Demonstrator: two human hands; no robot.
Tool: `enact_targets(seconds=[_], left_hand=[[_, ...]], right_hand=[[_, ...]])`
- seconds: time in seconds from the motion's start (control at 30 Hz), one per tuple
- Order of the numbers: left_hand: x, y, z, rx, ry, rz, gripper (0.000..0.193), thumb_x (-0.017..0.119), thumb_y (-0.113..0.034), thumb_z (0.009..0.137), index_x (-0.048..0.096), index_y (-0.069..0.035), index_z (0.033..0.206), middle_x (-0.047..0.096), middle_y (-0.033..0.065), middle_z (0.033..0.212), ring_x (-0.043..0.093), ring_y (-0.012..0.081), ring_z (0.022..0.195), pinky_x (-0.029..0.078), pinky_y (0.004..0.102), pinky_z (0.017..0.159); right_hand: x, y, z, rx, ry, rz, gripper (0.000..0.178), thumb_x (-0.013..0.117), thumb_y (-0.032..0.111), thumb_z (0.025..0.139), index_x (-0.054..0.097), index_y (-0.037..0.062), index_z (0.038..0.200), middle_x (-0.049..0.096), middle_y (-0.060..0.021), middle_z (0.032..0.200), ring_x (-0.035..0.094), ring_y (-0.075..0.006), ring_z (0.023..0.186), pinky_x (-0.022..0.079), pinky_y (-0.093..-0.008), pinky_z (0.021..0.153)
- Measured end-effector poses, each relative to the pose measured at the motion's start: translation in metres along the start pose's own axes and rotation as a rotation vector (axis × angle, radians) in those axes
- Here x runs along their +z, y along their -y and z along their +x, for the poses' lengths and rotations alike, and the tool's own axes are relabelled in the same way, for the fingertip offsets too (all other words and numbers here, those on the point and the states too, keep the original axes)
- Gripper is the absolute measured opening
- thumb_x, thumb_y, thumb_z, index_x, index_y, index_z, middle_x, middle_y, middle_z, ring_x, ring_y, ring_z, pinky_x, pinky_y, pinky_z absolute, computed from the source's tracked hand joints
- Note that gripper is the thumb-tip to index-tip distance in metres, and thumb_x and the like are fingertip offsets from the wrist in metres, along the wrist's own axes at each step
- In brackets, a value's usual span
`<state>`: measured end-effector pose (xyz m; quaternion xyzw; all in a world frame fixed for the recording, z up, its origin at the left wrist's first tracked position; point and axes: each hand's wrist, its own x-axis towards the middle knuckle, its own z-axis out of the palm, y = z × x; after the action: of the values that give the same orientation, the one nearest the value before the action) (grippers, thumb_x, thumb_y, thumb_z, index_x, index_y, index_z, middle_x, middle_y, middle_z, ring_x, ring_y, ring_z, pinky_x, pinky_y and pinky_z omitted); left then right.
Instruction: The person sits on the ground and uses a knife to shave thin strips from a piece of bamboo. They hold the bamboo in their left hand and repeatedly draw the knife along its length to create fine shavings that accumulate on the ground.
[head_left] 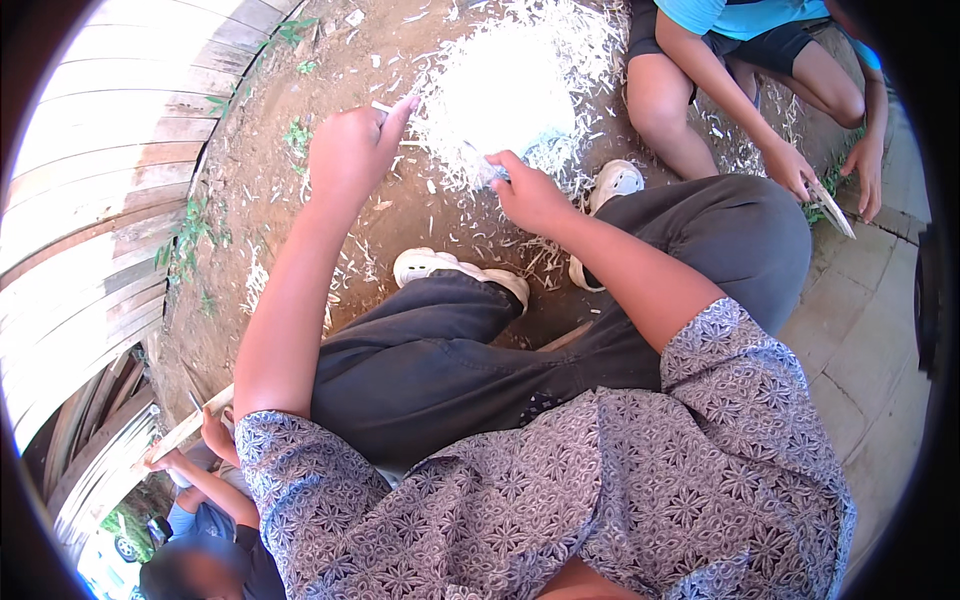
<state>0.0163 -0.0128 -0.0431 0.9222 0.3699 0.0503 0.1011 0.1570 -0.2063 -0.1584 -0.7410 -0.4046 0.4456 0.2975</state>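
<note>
My left hand (345, 155) is closed in a fist, thumb stretched out to the right. The end of a thin pale stick (381, 107) shows at its fingers. To its right and a little lower, my right hand (535, 197) is closed too, with its thumb pressed forward. Something greyish and partly clear (486, 168) shows at its fingertips, washed out by glare, so its kind cannot be made out. Just beyond both hands lies a heap of pale wood shavings (590, 60) on the brown earth, around a strongly overexposed white patch (510, 85).
A plank wall (110, 160) curves along the left. At the upper right a crouching person in a blue shirt (760, 15) holds a split pale piece of wood (832, 208). At the lower left another person grips a long pale strip (185, 430). Paving slabs (850, 330) lie at right.
</note>
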Motion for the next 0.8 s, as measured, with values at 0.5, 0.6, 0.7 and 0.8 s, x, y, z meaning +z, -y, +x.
enact_targets(seconds=[0.5,0.6,0.7,0.8], left_hand=[[0.007,-0.002,0.001,0.071,-0.113,0.002,0.067,0.065,-0.052,0.098,0.061,0.0,0.056,0.053,0.0182,0.053,0.051,0.0345,0.046,0.042,0.0433,0.049],[0.01,0.003,-0.002,0.071,-0.122,-0.021,0.067,0.065,-0.052,0.098,0.061,0.0,0.056,0.052,0.0181,0.052,0.05,0.0344,0.045,0.041,0.0431,0.049],[0.002,-0.005,-0.004,0.034,-0.083,0.006,0.068,0.064,-0.054,0.097,0.062,-0.001,0.056,0.055,0.0172,0.053,0.053,0.0346,0.046,0.043,0.0435,0.049],[0.001,-0.007,-0.002,0.034,-0.037,0.041,0.066,0.062,-0.056,0.097,0.065,-0.003,0.057,0.06,0.0156,0.056,0.061,0.0349,0.05,0.047,0.0437,0.049]], right_hand=[[0.007,-0.04,0.004,0.044,-0.004,-0.105,0.037,0.056,0.019,0.103,0.051,0.0119,0.14,0.063,-0.0165,0.071,0.062,-0.0347,0.064,0.046,-0.0455,0.064],[0.008,-0.019,0.003,-0.03,-0.041,-0.01,0.037,0.056,0.019,0.103,0.051,0.0116,0.139,0.065,-0.0167,0.073,0.065,-0.0357,0.068,0.048,-0.0456,0.066],[-0.021,0.045,-0.011,0.03,0.066,0.13,0.036,0.054,0.018,0.103,0.051,0.0123,0.138,0.071,-0.0256,0.096,0.07,-0.0434,0.095,0.053,-0.0498,0.086],[-0.01,0.026,-0.006,0.027,0.053,0.068,0.036,0.054,0.017,0.102,0.051,0.012,0.138,0.071,-0.0247,0.1,0.069,-0.0422,0.098,0.053,-0.0484,0.086]])
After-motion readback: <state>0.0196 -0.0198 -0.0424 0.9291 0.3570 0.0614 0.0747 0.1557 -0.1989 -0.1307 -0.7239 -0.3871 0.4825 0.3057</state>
